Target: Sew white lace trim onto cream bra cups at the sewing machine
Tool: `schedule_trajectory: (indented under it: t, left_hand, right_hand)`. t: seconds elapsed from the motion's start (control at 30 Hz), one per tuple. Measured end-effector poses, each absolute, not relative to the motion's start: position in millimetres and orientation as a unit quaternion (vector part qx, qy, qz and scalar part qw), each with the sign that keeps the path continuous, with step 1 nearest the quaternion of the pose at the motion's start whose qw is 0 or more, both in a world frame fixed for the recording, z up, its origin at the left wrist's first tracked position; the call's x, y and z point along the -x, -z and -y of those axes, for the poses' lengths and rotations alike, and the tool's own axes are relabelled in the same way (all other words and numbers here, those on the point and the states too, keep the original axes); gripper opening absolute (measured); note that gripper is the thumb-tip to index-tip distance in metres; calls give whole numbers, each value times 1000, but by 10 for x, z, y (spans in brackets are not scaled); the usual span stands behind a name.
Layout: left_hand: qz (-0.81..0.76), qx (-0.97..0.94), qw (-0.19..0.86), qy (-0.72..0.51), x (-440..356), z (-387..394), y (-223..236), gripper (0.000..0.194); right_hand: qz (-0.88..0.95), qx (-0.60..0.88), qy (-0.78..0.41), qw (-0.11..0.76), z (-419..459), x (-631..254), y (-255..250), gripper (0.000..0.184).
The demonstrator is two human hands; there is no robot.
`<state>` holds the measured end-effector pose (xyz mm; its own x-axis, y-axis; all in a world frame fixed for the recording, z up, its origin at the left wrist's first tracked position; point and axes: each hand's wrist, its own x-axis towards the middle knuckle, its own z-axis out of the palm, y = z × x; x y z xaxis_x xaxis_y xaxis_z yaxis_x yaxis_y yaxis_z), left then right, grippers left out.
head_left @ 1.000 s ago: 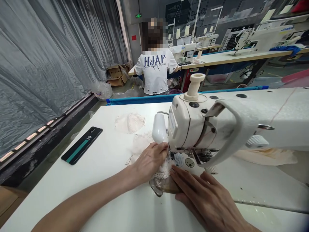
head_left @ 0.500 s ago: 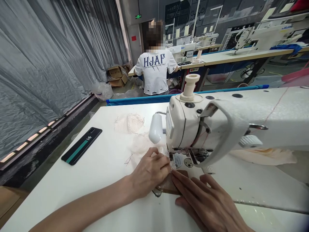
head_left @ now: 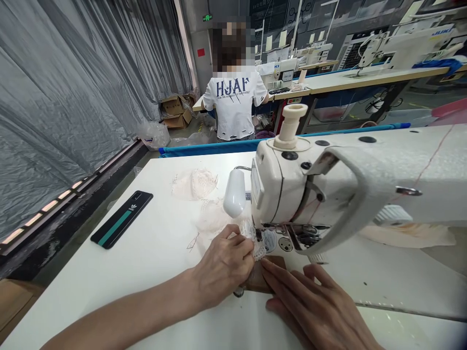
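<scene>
My left hand (head_left: 228, 262) is closed, fingers curled on a pale pink lace piece (head_left: 260, 250) just left of the needle area of a white sewing machine (head_left: 270, 187). The lace edge shows between that hand and the presser foot, whose tip is partly hidden. My right hand (head_left: 314, 304) lies flat with fingers stretched out, its fingertips at a brown plate (head_left: 279, 263) in front of the needle. Its index fingertip comes close to the lace; whether they touch I cannot tell. More pale lace (head_left: 213, 216) spreads on the table behind my left hand.
A white lamp (head_left: 234, 194) hangs left of the machine head. Another lace piece (head_left: 194, 184) and a black phone (head_left: 122, 219) lie on the white table (head_left: 164, 228). Peach fabric (head_left: 408, 236) sits behind the machine arm. A person (head_left: 235, 104) works at a table ahead.
My left hand has shifted slightly left and toward me, and more of the lace edge shows by the presser foot. My right hand has hardly moved. The view has tilted slightly.
</scene>
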<state>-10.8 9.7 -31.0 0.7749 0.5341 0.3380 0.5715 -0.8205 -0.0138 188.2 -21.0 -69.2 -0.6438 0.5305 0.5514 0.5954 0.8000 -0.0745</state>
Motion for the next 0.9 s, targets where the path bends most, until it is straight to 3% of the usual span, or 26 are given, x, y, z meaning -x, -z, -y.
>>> schedule_trajectory:
  t: [0.43, 0.9]
  left_hand:
    - [310, 933, 69, 168, 162, -203, 409, 26]
    - [389, 907, 113, 112, 59, -98, 499, 13]
  right_hand:
    - [899, 325, 68, 284, 189, -1843, 651, 34]
    - [878, 368, 61, 301, 102, -1848, 668, 30]
